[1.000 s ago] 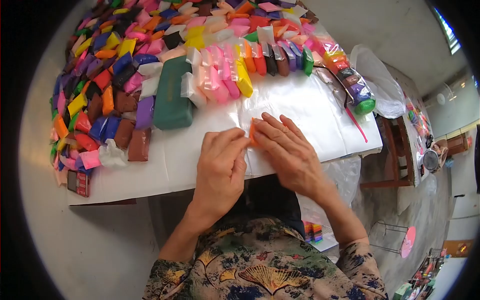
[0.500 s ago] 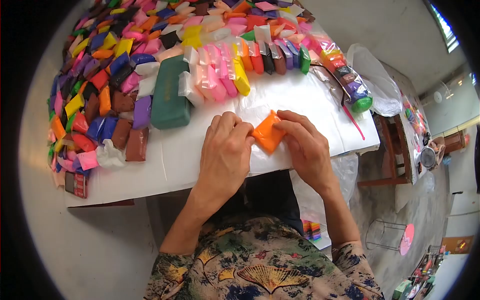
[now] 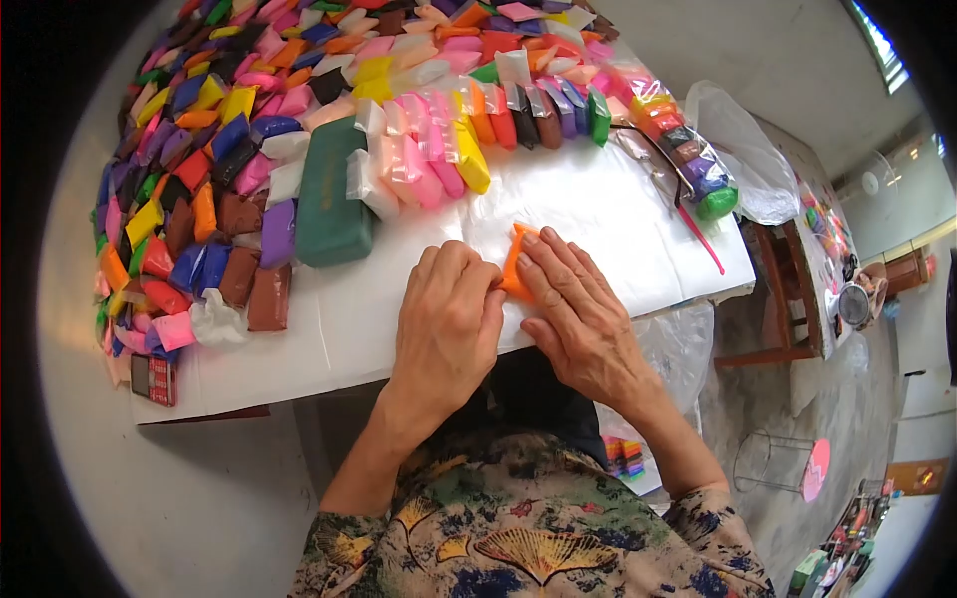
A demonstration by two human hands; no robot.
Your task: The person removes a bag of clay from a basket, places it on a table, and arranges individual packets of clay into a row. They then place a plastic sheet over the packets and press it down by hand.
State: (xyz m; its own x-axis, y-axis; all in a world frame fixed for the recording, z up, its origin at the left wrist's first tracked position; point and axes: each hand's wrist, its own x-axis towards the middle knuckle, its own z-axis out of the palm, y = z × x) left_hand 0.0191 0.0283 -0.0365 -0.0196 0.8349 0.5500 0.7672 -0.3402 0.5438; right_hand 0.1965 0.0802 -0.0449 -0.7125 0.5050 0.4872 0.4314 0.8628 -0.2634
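Observation:
A small orange packet in clear wrapping lies on the white-covered table in front of me. My left hand is closed, its thumb and curled fingers pinching the packet's left edge. Flat across the packet's right side rests my right hand, fingers stretched out and covering much of it. Beyond my hands stands a row of wrapped packets in many colours, among them a yellow packet and a green packet. A dark green case lies left of that row.
A big heap of coloured packets fills the table's left and far side. A red-and-black phone lies at the left front corner. Glasses rest near a clear bag of coloured packets on the right. A stool stands on the floor.
My right hand has gone from gripping the orange packet's upper right corner to lying flat over it. My left hand keeps its pinch on the left edge.

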